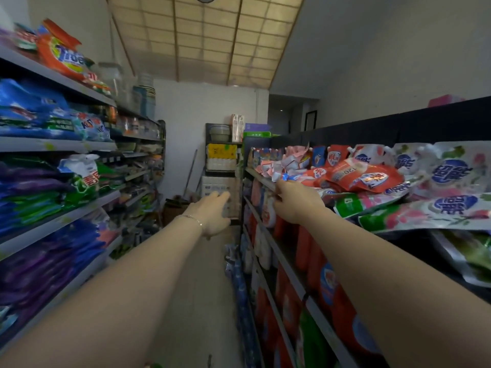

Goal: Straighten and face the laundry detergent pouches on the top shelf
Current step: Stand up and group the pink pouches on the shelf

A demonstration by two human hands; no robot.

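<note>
Left hand [212,212] loose, fingers extended, mid-aisle, holding nothing; right hand [295,201] at front edge of top shelf [261,176], grasp not discernible; detergent pouches [366,179] heaped flat just beyond right hand, well apart from left.

This is a small shop. A thin aisle [202,274] runs down the middle of the frame. Long shelves [61,80] on the left are packed with soap bags [63,57] in many colours. On the right, the top shelf [261,177] holds heaps of pouches [366,177], with rows of bottles [329,282] below. Boxes [212,185] sit stacked at the far end.
</note>
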